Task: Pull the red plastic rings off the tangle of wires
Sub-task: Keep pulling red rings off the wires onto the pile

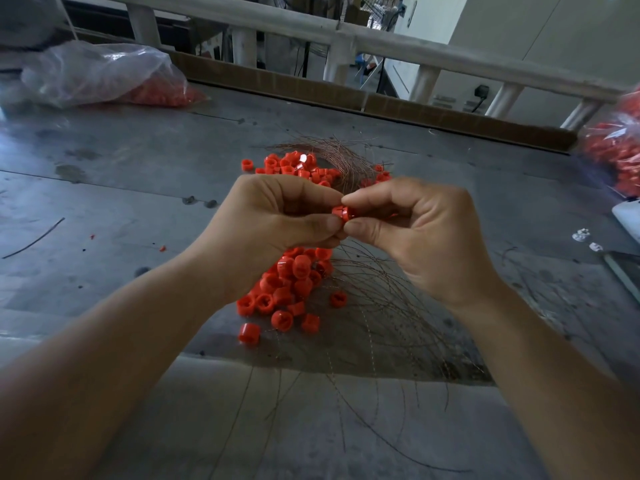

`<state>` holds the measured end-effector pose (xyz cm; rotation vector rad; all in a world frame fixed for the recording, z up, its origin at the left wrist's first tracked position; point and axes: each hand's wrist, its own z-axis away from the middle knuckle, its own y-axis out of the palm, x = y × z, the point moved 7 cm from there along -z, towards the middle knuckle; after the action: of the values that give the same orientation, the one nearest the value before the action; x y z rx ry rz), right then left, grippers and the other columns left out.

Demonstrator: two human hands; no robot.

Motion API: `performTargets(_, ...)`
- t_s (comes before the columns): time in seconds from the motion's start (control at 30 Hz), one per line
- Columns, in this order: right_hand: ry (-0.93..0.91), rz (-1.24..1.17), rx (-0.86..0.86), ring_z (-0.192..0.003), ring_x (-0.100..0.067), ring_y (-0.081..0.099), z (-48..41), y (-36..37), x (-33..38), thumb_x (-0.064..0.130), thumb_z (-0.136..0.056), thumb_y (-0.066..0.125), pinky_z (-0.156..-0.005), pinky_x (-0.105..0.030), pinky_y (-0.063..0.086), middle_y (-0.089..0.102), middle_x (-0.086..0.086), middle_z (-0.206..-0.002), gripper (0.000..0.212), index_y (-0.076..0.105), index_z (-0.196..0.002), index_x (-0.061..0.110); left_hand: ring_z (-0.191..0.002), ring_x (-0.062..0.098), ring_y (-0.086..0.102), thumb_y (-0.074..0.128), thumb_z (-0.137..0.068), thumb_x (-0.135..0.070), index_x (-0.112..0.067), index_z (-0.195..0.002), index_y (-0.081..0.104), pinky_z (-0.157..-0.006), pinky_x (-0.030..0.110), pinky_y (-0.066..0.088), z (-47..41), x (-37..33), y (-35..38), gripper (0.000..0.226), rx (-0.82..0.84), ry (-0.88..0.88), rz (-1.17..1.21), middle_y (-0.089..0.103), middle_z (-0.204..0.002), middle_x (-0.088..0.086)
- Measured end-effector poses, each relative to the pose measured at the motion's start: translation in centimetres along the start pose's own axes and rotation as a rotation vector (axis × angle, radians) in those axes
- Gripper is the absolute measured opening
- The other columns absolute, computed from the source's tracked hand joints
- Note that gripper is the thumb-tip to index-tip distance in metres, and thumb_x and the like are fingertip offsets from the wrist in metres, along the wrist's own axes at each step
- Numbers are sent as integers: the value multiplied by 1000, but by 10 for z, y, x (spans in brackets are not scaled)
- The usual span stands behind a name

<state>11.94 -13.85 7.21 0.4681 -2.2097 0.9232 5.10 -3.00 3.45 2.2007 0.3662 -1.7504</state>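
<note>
**Together, both hands pinch one red ring above the heap**

Both bare forearms reach in from the near edge of the grey table (138, 168) and meet over its middle. The left hand (273, 216) has its fingers curled, with thumb and forefinger pinching a red ring (343, 213). The right hand (422, 237) pinches the same ring from the other side, its remaining fingers folded in.

A clear plastic bag (97, 74) holding red pieces lies at the far left corner. A second bag (616, 150) of red pieces sits at the right edge.

The pinched ring is raised between the fingertips, over a heap of red rings (291, 282) on the table. The tangle of thin wires (381, 306) fans from that heap toward the near edge. Whether a wire runs through the pinched ring cannot be told.
</note>
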Motion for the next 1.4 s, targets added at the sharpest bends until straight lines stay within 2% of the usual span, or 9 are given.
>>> performTargets(0.13,-18,44,2,-81,-7,67,0,0,2,7,-69,74,-74,-23,54,66,9,-84,31,64,-95,20,-65,13,69,67,-55,-11,-12,-79,70,-60,16,53,0,-1,1,24,11,-5,-12,72,-71,5)
performTargets(0.27,-40,79,-1,-80,-5,66,0,-2,4,9,-68,75,-74,-20,54,65,12,-83,31,64,-95,20,-66,13,69,69,-52,-16,-17,-73,75,-62,17,54,1,-1,2,22,39,-12,9,72,-71,4)
performTargets(0.43,-79,126,0,-80,-6,64,1,-1,7,9,-67,75,-72,-17,52,62,13,-79,33,64,-97,18,-68,13,69,71,-49,-23,-20,-75,76,-63,18,54,1,0,4,27,81,-20,12,73,-72,4)
performTargets(0.57,-140,176,-20,-81,-6,63,3,-2,11,13,-67,74,-71,-14,52,63,9,-81,26,70,-91,6,-65,12,69,69,-53,-19,-18,-74,76,-60,17,53,1,1,6,23,98,-27,35,72,-70,4)
performTargets(0.77,-222,236,-25,-77,-8,62,5,2,14,14,-66,74,-67,-13,51,63,4,-77,23,71,-84,0,-64,13,69,69,-52,-21,-16,-73,75,-58,17,53,3,-1,6,22,125,-35,-3,72,-68,4)
performTargets(0.87,-283,290,-6,-68,-6,61,6,4,16,13,-67,73,-64,-12,50,68,-4,-73,19,71,-81,0,-64,13,69,70,-51,-21,-15,-73,75,-58,17,53,3,1,5,23,148,-65,-5,72,-68,6)
performTargets(1.03,-249,175,43,-74,-5,61,3,3,11,14,-68,72,-68,-15,51,63,3,-78,22,70,-85,1,-63,13,69,72,-48,-20,-11,-71,75,-57,18,53,3,3,7,24,169,-103,38,71,-67,6)
performTargets(1.23,-246,161,55,-71,0,59,3,6,10,17,-65,73,-69,-13,48,60,6,-77,23,69,-81,2,-60,12,68,67,-55,-5,-15,-62,74,-55,17,53,4,4,8,13,206,-132,76,70,-64,5)
performTargets(1.4,-266,151,56,-72,-5,60,3,5,12,18,-65,73,-69,-15,49,60,7,-78,23,69,-82,4,-59,12,68,72,-48,-14,-15,-63,74,-54,17,53,3,4,8,16,212,-125,90,70,-64,5)
